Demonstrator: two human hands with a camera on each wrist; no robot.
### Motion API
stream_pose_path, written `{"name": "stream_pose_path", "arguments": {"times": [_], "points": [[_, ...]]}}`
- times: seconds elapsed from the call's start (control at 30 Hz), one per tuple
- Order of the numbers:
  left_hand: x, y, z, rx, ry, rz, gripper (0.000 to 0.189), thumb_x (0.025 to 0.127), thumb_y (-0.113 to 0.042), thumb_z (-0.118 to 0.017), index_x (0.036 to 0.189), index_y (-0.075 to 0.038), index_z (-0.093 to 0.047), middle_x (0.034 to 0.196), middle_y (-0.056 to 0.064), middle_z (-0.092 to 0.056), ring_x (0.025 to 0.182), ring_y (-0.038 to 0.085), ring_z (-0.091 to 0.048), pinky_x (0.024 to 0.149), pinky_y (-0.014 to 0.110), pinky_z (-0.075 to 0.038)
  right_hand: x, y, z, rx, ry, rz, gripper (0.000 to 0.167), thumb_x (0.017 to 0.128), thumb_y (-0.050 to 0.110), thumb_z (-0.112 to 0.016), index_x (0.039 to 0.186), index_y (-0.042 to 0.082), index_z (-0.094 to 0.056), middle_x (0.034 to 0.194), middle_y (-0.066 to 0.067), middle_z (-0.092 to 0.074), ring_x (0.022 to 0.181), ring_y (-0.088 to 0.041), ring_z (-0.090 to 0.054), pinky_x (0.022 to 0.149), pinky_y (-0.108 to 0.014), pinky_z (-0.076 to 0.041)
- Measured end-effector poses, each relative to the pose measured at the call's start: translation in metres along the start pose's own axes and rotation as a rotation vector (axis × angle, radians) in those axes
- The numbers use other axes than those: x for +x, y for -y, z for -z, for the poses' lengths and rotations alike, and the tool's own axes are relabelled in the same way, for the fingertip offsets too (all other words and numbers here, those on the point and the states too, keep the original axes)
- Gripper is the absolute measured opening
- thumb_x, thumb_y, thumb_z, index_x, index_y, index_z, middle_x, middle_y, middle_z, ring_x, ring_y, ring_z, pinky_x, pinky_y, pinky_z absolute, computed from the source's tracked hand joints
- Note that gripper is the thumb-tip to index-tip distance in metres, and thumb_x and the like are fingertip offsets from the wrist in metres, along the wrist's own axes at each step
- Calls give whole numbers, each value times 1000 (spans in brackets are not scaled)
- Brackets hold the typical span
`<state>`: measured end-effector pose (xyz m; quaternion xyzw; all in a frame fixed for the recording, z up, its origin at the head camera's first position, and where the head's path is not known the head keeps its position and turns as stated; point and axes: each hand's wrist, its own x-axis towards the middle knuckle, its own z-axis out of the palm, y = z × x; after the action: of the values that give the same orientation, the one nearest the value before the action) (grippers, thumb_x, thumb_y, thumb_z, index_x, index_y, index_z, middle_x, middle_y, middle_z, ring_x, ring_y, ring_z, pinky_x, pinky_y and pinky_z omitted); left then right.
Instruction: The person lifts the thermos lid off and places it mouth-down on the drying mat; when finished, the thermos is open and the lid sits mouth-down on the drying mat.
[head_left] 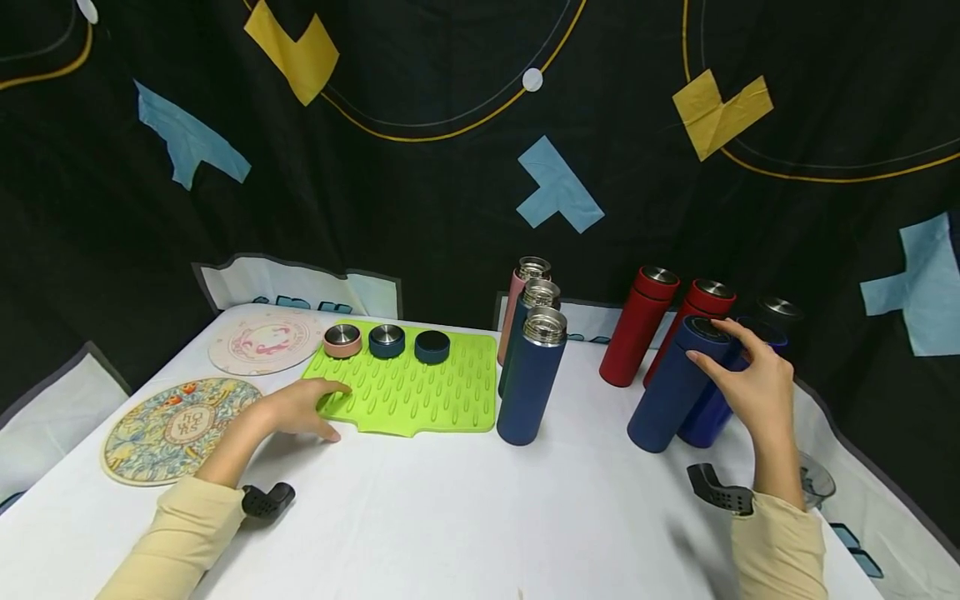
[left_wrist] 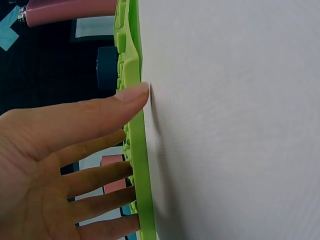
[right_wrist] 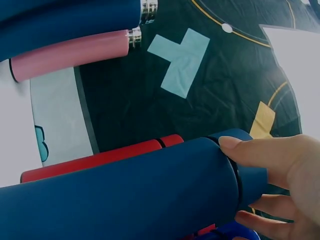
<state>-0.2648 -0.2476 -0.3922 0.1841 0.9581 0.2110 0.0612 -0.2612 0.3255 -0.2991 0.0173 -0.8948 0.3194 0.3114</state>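
My right hand grips a dark blue thermos bottle at its capped top. In the right wrist view, the thumb presses by the seam under the lid, with the other fingers behind. Over at the left, my left hand is at the front left corner of a lime-green ridged mat, fingers extended and holding nothing. The left wrist view has its thumb overlapping the mat's edge. On the mat sit three lids: a pink one, a blue one and a dark one.
Right of the mat, uncapped bottles stand in a row: blue, dark and pink. Two red bottles and a bright blue one flank the held bottle. Two round patterned mats lie left; a clear glass stands right.
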Motion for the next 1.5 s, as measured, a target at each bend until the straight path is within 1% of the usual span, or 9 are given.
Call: {"name": "stream_pose_path", "arguments": {"times": [0.17, 0.47, 0.7, 0.8, 0.97, 1.13, 1.3, 1.4, 1.5], "points": [[0, 1, -1, 0, 2, 2, 75, 69, -24, -85, 130, 6, -53, 131, 32, -50, 123, 52, -42, 101, 63, -34, 0, -2, -3, 20, 41, -9, 65, 83, 34, -76, 140, 15, -51, 141, -25, -46, 118, -52, -49, 93, -64, -42], [-2, 0, 1, -18, 11, 11, 78, 69, -26, -85, 132, 6, -51, 133, 32, -48, 124, 53, -40, 102, 64, -32, 4, -20, -20, 145, 243, -127, 104, 81, 40, -77, 155, 18, -8, 144, -34, -35, 127, -56, -36, 94, -72, -33], [-9, -1, 4, -13, 49, 34, 81, 69, -27, -85, 134, 6, -49, 135, 32, -46, 124, 54, -38, 100, 66, -32, 4, -30, -28, 179, 480, -254, 102, 81, 48, -74, 151, 2, -15, 144, -32, -36, 130, -53, -33, 100, -71, -27], [-13, -4, 6, -26, 64, 29, 83, 71, -28, -84, 135, 7, -47, 136, 32, -45, 125, 54, -38, 101, 65, -32, 4, -28, -29, 187, 474, -274, 100, 80, 49, -74, 150, 2, -21, 143, -30, -38, 130, -51, -34, 100, -70, -29], [-16, -16, 12, -45, 29, -54, 78, 74, -28, -83, 135, 6, -48, 136, 30, -47, 125, 50, -41, 101, 63, -34, 2, -18, -25, 214, 396, -236, 95, 78, 45, -78, 147, 3, -28, 140, -29, -42, 127, -51, -38, 97, -71, -32], [-17, -43, 23, -66, -41, -188, 70, 79, -27, -80, 136, 1, -50, 136, 22, -51, 126, 40, -45, 102, 56, -37, 0, 1, -20, 305, 218, -150, 86, 78, 34, -80, 147, 11, -33, 141, -25, -44, 126, -49, -41, 98, -71, -31], [-20, -91, 34, -90, -84, -272, 69, 81, -33, -78, 139, -10, -50, 143, 15, -46, 130, 35, -44, 100, 50, -43, -9, 32, -8, 392, 45, -78, 75, 77, 15, -81, 142, 20, -44, 134, -11, -54, 124, -34, -50, 103, -58, -37], [-23, -123, 41, -93, -135, -330, 70, 81, -35, -78, 142, -16, -48, 148, 11, -42, 133, 33, -40, 99, 49, -45, -22, 53, 0, 390, 19, -6, 76, 74, 8, -82, 140, 20, -47, 130, -3, -57, 118, -21, -56, 102, -52, -41], [-29, -155, 47, -103, -206, -411, 72, 82, -31, -78, 145, -20, -44, 153, 5, -35, 136, 30, -36, 98, 48, -45, -38, 76, 3, 361, 53, 123, 79, 70, 4, -84, 139, 17, -49, 126, -2, -60, 110, -11, -59, 98, -43, -47]]}}
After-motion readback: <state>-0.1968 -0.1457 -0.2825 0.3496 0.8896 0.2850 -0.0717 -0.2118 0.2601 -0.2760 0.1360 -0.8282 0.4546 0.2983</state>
